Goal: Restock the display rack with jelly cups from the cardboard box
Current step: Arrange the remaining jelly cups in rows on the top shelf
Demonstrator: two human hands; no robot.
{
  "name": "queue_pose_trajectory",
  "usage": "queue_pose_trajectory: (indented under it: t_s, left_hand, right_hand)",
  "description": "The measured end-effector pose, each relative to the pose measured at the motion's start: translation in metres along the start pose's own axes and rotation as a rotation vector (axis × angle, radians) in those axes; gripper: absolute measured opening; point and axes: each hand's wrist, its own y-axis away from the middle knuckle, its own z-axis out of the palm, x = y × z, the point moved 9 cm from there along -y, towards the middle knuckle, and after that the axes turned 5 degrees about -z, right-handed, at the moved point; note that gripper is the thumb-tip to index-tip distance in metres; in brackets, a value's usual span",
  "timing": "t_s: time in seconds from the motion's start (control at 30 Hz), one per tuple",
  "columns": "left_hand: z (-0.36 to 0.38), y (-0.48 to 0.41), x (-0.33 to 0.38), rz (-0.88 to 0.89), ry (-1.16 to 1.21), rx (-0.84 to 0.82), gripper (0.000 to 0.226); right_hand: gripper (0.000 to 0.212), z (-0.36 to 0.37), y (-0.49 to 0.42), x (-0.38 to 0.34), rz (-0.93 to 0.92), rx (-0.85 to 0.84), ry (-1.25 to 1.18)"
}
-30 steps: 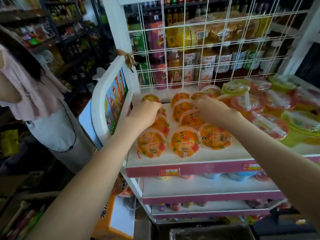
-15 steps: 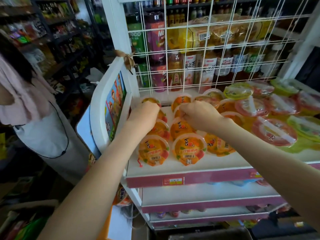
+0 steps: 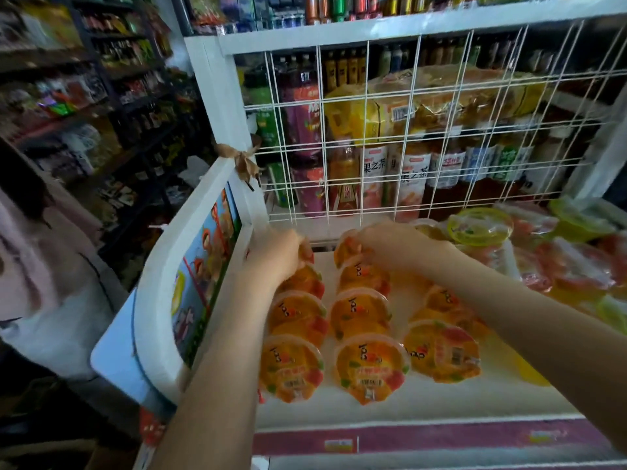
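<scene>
— Where do we have our hands?

— Both are low, just in front of the wire grid (image 3: pixel 407 137). Our left hand (image 3: pixel 273 257) curls its fingers round the left-row cup (image 3: pixel 307 252), the one nearest the grid in that row. Our right hand (image 3: pixel 395 247) bends its fingers over the middle-row cup (image 3: pixel 344 252), also the nearest to the grid. Motion blur keeps us from telling how firm either hold is.

— And the rest of the jelly?

— The orange jelly cups (image 3: pixel 369 368) lie on the white shelf (image 3: pixel 475 398) in three rows that run from the grid toward us. Their lids tilt up and each cup overlaps the next. The third row sits below the grid's right half.

— What do we see farther out?

— Green and red cups (image 3: pixel 481 225) are heaped under the grid's right end. Drink bottles (image 3: pixel 373 174) stand behind the grid. A cartoon side panel (image 3: pixel 203 266) meets the grid's left post, where a brown ribbon (image 3: pixel 242 157) is tied. Well to the left of the grid, a person in a pink top (image 3: pixel 51 252) stands by dark store shelves (image 3: pixel 101 79).
</scene>
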Motion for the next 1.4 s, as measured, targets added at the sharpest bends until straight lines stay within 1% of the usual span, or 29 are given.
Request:
queue_pose_trajectory:
  t_s: [0.07,0.13,0.27,0.33,0.4,0.47,0.53,0.57,0.63,0.7,0.73,0.8,0.9,1.0,1.07,1.17,1.27,1.33,1.4]
  left_hand:
    - [0.001,-0.007,0.003,-0.005,-0.027,0.005,0.016]
    - [-0.003,-0.01,0.005,0.007,-0.068,0.058,0.01]
    - [-0.004,-0.015,-0.001,0.031,-0.09,0.121,0.017]
    - [-0.003,-0.017,-0.005,0.024,-0.081,0.108,0.015]
    - [0.001,-0.022,-0.008,0.005,-0.081,0.053,0.014]
    - [0.004,-0.026,-0.012,-0.011,-0.028,-0.009,0.009]
    - [0.003,-0.029,-0.014,-0.022,0.085,-0.033,0.009]
    - [0.001,-0.03,-0.015,-0.027,0.142,-0.013,0.014]
    - [-0.006,-0.034,-0.017,-0.027,0.197,0.098,0.02]
    - [-0.012,-0.039,-0.02,-0.047,0.181,0.199,0.025]
    - [-0.012,-0.042,-0.024,-0.07,0.175,0.216,0.026]
    - [-0.009,-0.05,-0.029,-0.112,0.157,0.195,0.029]
    - [0.0,-0.057,-0.028,-0.114,0.132,0.097,0.031]
    - [0.0,-0.058,-0.025,-0.088,0.088,0.083,0.02]
    - [-0.006,-0.056,-0.022,-0.06,0.053,0.114,0.01]
    - [-0.014,-0.052,-0.019,-0.033,-0.046,0.182,0.015]
    - [-0.017,-0.05,-0.021,-0.027,-0.066,0.217,0.017]
    - [-0.017,-0.049,-0.021,-0.026,-0.055,0.216,0.018]
    - [-0.015,-0.05,-0.021,-0.032,-0.04,0.184,0.018]
  right_hand:
    - [0.022,-0.002,-0.005,-0.001,-0.016,0.023,0.002]
    - [0.022,-0.004,-0.009,-0.006,-0.038,0.06,-0.015]
    - [0.02,-0.001,-0.012,-0.009,-0.006,0.092,-0.094]
    - [0.016,0.001,-0.014,-0.012,-0.004,0.092,-0.14]
    - [0.009,0.003,-0.018,-0.015,-0.028,0.072,-0.133]
    - [0.005,0.005,-0.022,-0.014,-0.054,0.024,-0.115]
    - [0.01,0.005,-0.025,-0.008,-0.062,-0.034,-0.146]
    - [0.011,0.003,-0.027,-0.002,-0.059,-0.033,-0.185]
    - [0.012,-0.009,-0.032,0.011,-0.047,0.054,-0.275]
    - [0.016,-0.014,-0.038,0.024,-0.023,0.106,-0.291]
    - [0.021,-0.011,-0.041,0.029,-0.009,0.088,-0.27]
    - [0.029,0.0,-0.046,0.035,0.028,0.017,-0.224]
    - [0.021,0.008,-0.051,0.037,0.048,-0.009,-0.156]
    - [0.006,0.004,-0.053,0.036,0.04,0.027,-0.115]
    - [0.007,0.001,-0.053,0.033,0.034,0.05,-0.07]
    - [0.008,0.001,-0.054,0.03,0.065,0.08,-0.053]
    - [0.006,0.002,-0.058,0.027,0.095,0.126,-0.155]
    - [0.006,0.003,-0.062,0.022,0.089,0.14,-0.189]
    - [0.009,0.004,-0.066,0.017,0.069,0.129,-0.169]
